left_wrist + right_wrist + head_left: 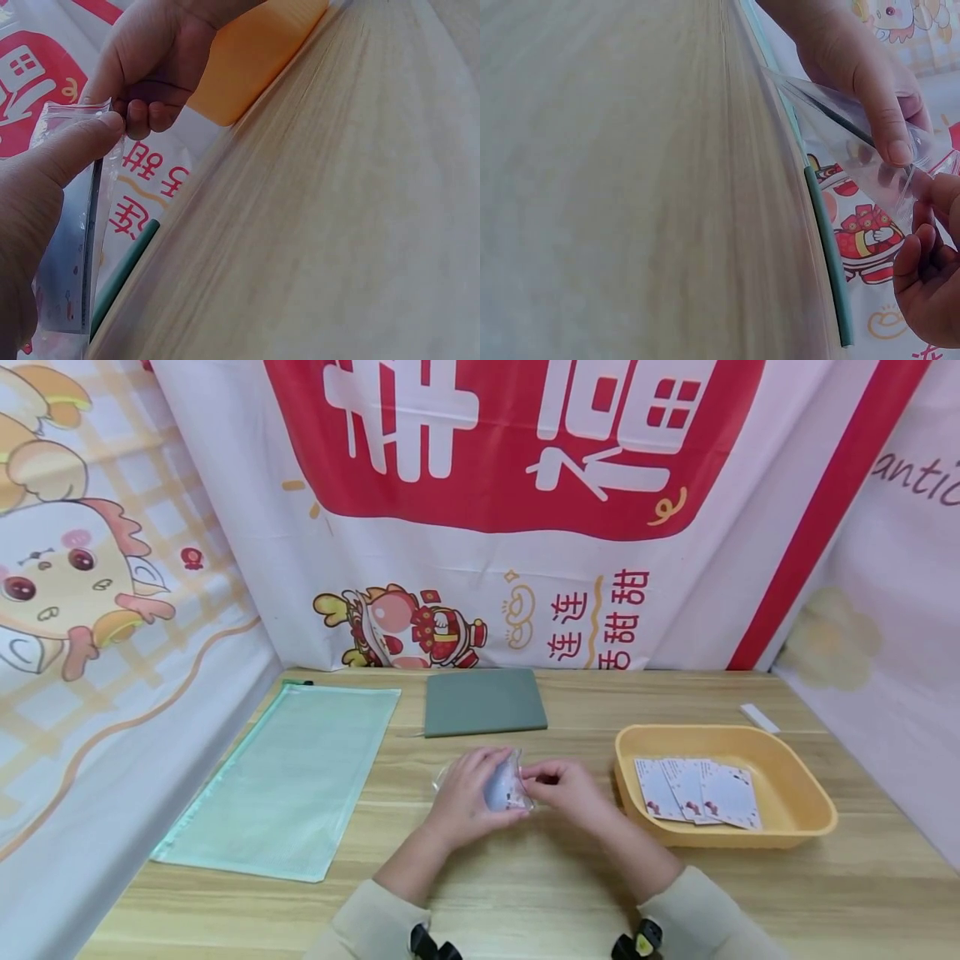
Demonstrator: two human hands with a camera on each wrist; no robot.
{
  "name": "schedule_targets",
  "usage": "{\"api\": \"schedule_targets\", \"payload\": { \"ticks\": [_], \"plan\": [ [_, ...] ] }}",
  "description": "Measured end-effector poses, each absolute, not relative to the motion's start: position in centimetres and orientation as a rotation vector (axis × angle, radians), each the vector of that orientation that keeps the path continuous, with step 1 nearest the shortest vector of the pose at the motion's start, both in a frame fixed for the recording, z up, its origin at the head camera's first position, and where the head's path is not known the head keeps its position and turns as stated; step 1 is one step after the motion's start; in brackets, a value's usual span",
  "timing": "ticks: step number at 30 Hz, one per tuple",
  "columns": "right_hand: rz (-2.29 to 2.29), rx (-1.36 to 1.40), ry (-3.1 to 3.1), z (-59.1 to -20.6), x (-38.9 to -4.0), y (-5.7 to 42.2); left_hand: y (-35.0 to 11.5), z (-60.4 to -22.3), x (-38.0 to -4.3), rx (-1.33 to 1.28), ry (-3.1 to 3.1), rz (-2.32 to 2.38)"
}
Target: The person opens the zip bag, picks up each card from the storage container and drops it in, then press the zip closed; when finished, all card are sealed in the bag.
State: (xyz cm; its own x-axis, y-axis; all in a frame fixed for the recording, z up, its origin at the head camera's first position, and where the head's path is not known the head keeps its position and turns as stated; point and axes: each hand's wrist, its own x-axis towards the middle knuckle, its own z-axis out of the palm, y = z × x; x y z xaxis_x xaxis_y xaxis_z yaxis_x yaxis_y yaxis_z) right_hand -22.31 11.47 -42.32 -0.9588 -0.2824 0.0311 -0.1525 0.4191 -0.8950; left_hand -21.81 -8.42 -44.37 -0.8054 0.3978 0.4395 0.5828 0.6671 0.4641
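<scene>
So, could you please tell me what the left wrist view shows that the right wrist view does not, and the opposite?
Only the left wrist view shows the tray. Only the right wrist view shows the edge of the pouch. Both show the left hand and right hand holding the clear bag, plus the notebook and the table.

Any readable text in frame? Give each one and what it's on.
"连连": back cloth, in red.
"甜甜": same cloth, in red; another character beside it is cut off.
"antic": right cloth, only part of a word shows.
Red panel: large white characters, cut off at the top.
Cards: print too small to read.
Bag: nothing readable.
</scene>
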Motion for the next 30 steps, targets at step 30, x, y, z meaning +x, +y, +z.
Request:
{"api": "schedule_targets", "payload": {
  "ticks": [30],
  "plan": [
    [-0.849,0.104,2.846,-40.1,-24.2,36.0,-8.3,-44.3,-21.8,-0.762,-2.64,-0.923]
  ]
}}
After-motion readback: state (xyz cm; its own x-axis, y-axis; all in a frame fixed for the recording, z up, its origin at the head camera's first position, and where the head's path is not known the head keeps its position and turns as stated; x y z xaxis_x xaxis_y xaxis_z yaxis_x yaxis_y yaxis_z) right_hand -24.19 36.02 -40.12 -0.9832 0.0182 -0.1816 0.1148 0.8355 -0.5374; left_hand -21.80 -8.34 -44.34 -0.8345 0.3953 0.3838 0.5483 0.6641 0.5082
